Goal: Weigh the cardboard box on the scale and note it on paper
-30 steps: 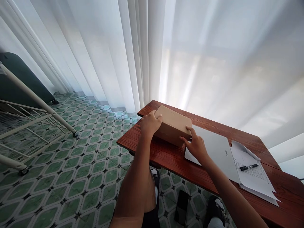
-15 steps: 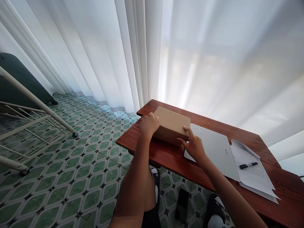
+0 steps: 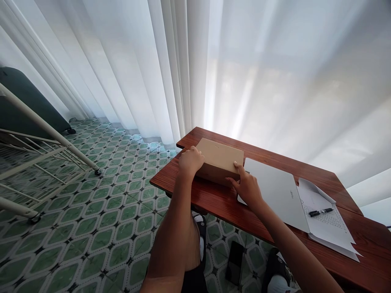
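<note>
**A:** Trying to pin down the step here. Any ideas?

**B:** Looks like a two-handed grip on the box [image 3: 221, 156]. Left hand [image 3: 190, 161] curled over the left end, fingers on top. Right hand [image 3: 247, 187] pressed against the right near corner, thumb up on the top edge. Neither wide open nor fisted, just clamped on cardboard from both sides. Box sitting flat on the worktop [image 3: 214, 201], near its left end, close to the curtain [image 3: 171, 73].

**A:** Lifted at all?

**B:** Can't tell for sure, but seems to be resting on the wood. Lid closed, as far as can be seen.

**A:** And moving it from there?

**B:** Just a guess, but would call for even pressure from both sides, so nothing slips. Also worth minding the laptop [image 3: 275, 191] just beside the right end, nearly touching, and the worktop edge close on the left.

**A:** Any brand or label?

**B:** Plain brown on the box, only a faint mark on top, unreadable. Small logo on the laptop lid [image 3: 291, 194], too tiny to make out. Printed lines on the papers [image 3: 328, 230] under the pen [image 3: 320, 212], also too small to read.

**A:** Anything else around?

**B:** Dark phone [image 3: 234, 260] down on the green tiled floor [image 3: 91, 211], under the worktop.
</note>
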Demonstrator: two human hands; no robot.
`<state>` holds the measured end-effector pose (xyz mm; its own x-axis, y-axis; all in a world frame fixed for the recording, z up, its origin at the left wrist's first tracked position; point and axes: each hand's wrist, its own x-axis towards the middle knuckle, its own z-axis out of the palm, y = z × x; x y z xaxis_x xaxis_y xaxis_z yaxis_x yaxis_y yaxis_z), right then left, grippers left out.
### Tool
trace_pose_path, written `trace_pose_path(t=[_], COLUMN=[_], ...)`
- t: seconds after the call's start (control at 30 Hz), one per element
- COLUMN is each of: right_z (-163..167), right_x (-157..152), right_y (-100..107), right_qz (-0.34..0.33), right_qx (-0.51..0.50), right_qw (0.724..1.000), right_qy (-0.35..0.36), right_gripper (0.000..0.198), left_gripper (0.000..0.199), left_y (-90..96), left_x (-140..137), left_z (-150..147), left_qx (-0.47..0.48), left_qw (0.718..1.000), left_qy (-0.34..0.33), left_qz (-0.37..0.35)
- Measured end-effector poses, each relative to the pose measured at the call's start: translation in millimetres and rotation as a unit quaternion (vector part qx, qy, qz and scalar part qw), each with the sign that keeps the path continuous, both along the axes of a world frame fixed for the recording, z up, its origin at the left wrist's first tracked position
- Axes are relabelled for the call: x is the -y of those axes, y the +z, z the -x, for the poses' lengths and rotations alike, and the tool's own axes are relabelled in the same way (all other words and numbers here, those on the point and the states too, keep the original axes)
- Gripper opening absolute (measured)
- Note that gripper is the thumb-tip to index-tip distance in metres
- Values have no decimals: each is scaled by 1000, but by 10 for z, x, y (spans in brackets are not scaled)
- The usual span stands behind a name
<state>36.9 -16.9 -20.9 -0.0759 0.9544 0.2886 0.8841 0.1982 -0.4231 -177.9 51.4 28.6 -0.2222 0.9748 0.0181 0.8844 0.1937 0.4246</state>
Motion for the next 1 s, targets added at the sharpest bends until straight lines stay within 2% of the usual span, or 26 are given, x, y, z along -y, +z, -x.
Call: trace_pose_path(t=[0.77,0.87,1.0], right_z=[55,53,11], right_x=[6,19,43], right_y=[-12,15,66], right_qz=[-2,6,20], right_qx=[55,78,97], right_qw=[998,997,995], right_qy=[-3,-11,-4], right_gripper=[58,59,62], left_gripper=[47,47,58], left_y=[-73,-54,-24], left_x=[-59,-31,21], left_z=[13,-26,-145], left_qx=[-12,-20,-37], left_qw=[1000,1000,997], left_qy=[5,2,-16], left_qz=[8,-10,-62])
